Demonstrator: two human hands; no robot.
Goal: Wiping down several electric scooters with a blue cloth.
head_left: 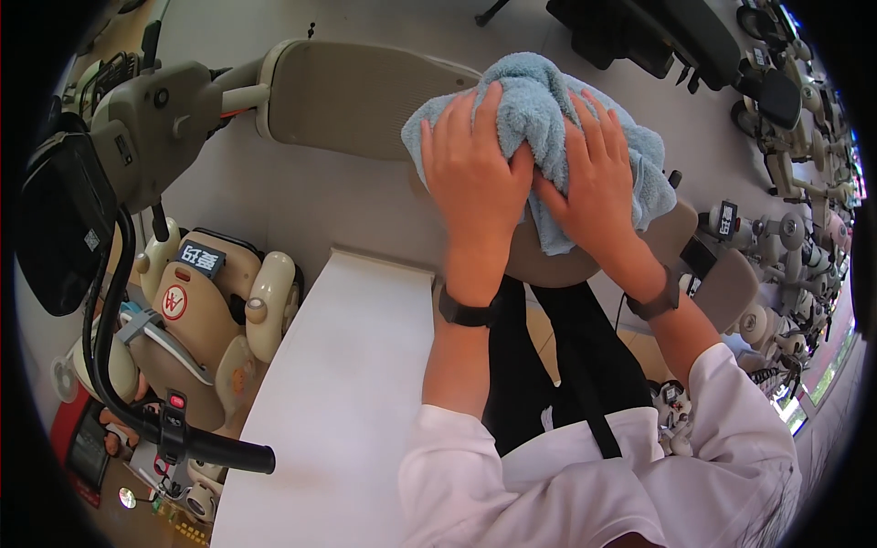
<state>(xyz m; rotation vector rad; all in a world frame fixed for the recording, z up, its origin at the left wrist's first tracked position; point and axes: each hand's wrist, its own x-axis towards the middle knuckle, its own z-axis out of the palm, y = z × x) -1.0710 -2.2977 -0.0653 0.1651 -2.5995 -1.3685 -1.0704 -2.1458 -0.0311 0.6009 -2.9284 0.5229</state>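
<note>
A light blue towel (532, 87) lies bunched over the beige seat (548, 260) of a scooter in front of me. My left hand (475, 169) grips its left part, fingers bent over the cloth and thumb pointing inward. On the other side my right hand (594, 178) clasps the towel too, its thumb close to the left one. A fold of cloth stands up between the hands, and some of the towel drapes to the right of my right hand. The cloth hides much of the seat and some fingertips.
The scooter's beige floorboard (365, 100) runs left to its steering column, with a black handlebar (228, 450) at lower left. A white panel (338, 393) stands left of my legs. Another beige scooter (196, 310) is farther left; several more line the right.
</note>
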